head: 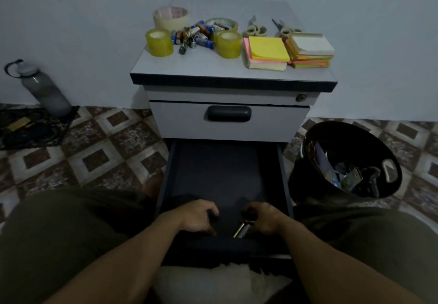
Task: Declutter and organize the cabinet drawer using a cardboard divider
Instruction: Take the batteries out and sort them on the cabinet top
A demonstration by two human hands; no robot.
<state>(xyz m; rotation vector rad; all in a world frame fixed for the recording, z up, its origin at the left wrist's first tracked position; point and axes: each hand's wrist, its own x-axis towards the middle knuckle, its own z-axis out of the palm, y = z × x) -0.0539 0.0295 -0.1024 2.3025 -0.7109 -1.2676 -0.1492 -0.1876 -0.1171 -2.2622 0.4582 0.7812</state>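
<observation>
Right hand (pixel 259 218) curls round batteries (pixel 240 230) at the front edge of the drawer (pixel 213 166). Left hand (pixel 199 216), beside it, is curled; whether it holds anything is unclear. Behind both, bare floor runs to the back edge. Bin (pixel 350 159) stands just beside the right wall.

At frame centre we find the cabinet (pixel 189 67), its top carrying tape rolls (pixel 159 42) at left, batteries (pixel 194 36) among them, and scissors (pixel 256 29) behind notepads (pixel 267 50) at right. Below, the drawer (pixel 218 168) juts toward us, our left hand (pixel 196 216) and right hand (pixel 263 218) in its near end. The bin (pixel 298 180) sits right, the bottle (pixel 45 90) far left.
</observation>
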